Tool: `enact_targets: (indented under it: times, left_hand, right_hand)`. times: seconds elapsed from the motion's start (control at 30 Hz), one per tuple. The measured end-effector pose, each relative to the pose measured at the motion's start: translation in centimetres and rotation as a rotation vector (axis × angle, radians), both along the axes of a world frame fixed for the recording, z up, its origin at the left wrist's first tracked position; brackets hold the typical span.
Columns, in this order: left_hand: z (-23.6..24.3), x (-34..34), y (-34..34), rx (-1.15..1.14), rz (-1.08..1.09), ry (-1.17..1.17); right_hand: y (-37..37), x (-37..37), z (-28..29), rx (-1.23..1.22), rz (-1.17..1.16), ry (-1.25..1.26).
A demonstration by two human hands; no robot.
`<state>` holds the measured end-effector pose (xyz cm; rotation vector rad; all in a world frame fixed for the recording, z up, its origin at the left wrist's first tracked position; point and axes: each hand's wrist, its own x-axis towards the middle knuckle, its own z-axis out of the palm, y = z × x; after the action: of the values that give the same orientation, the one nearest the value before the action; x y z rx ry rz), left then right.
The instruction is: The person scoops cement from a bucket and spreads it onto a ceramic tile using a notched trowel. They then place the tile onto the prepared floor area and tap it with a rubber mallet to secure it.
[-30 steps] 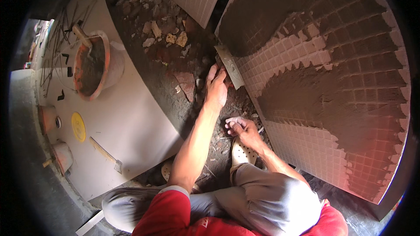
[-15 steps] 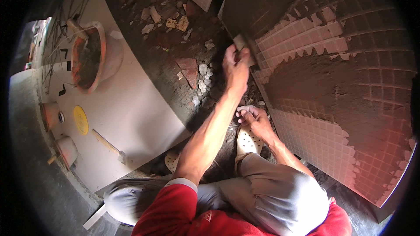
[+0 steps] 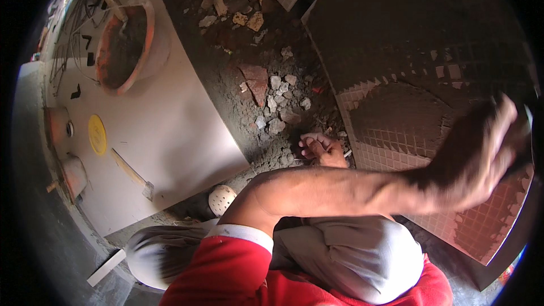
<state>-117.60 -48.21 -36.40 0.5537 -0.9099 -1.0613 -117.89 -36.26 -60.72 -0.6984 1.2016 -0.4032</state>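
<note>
Right of the rubble [image 3: 272, 103], the tile [image 3: 377, 146] shows its gridded back, presumably so mortar [image 3: 399, 107] grips; over it, the left hand [image 3: 476, 167] blurs, fingers unclear; beside the rubble, the right hand [image 3: 324, 148] curls its fingers, any hold unclear.

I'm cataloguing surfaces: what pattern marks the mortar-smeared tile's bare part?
The tile's bare part shows a grid of small squares, clearest in the head view.

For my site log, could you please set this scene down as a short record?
Left hand: blurred, in front of the tile; grip unclear
Right hand: fingers curled, near rubble and the tile's edge; grip unclear
Tile surface: gridded, partly coated with mortar
Bucket: orange-rimmed, on a pale panel
Also on panel: yellow disc, wood-handled tool
</note>
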Motion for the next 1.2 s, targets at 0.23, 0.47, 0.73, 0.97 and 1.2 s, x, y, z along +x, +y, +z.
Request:
enact_targets:
  times: [0.23,0.47,0.73,0.97,1.2]
  left_hand:
    - [-15.0,5.7,2.9,0.477,-0.091,-0.058]
    - [-27.7,11.6,4.2,1.033,-0.021,0.450]
    - [-26.9,7.0,4.0,0.958,0.048,-0.212]
    - [-14.7,3.6,3.2,0.739,-0.117,-0.144]
    - [-8.0,0.6,5.5,0.193,-0.007,-0.031]
  right_hand:
    - [0.3,0.5,-0.2,-0.348,-0.052,0.254]
    - [1.0,-1.5,-0.3,-0.031,0.089,0.050]
    - [2.1,-3.7,-1.8,-0.172,0.146,0.118]
    - [3.5,-3.8,-1.6,-0.115,0.072,0.140]
    - [3.6,-3.5,-0.4,-0.102,-0.030,0.073]
